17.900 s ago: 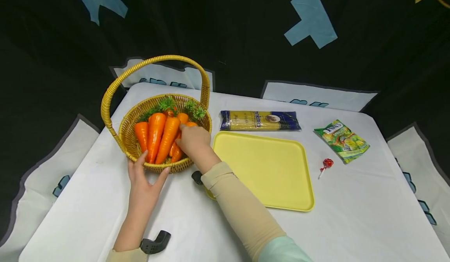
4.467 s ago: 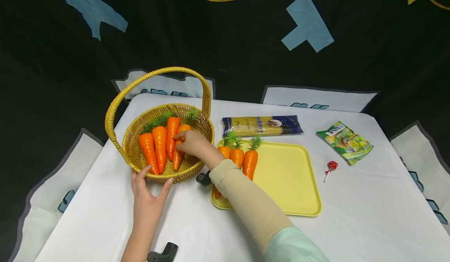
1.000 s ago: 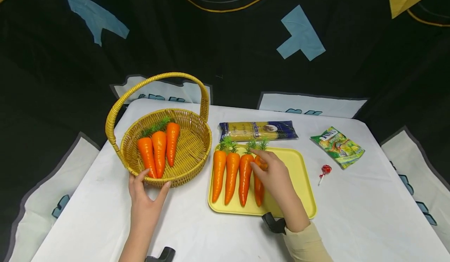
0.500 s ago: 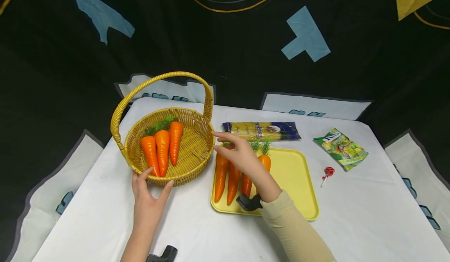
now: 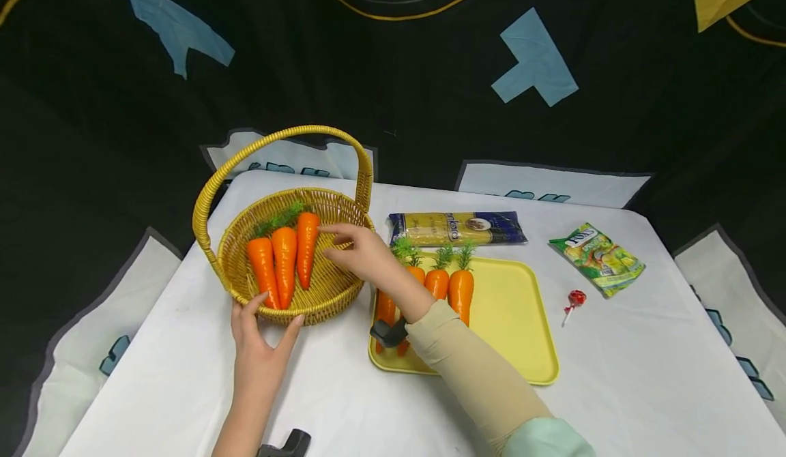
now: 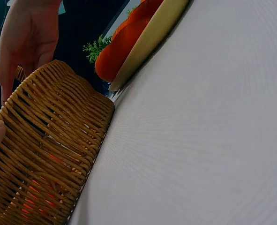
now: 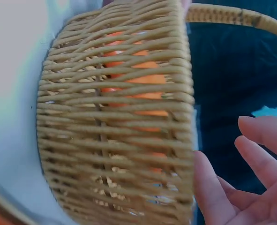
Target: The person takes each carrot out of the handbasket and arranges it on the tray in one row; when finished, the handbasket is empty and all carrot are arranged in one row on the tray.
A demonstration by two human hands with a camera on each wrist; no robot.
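A wicker basket with a tall handle stands on the left of the table, holding three orange carrots with green tops; the rightmost carrot lies a little apart from the other two. My left hand holds the basket's front rim, one finger over the edge and the thumb at the front. Over the basket's right side is my right hand, thumb and fingers spread apart and nothing between them, fingertips close to the rightmost carrot. On the yellow tray lie several carrots side by side, partly hidden by my right forearm.
Behind the tray lies a pasta packet. To its right are a green candy bag and a red lollipop. The basket's handle arches over its back. A dark printed cloth hangs behind the white table.
A carrot has been let go on the tray beside the others. My right hand has since moved left from the tray to over the basket. The left hand stays at the rim.
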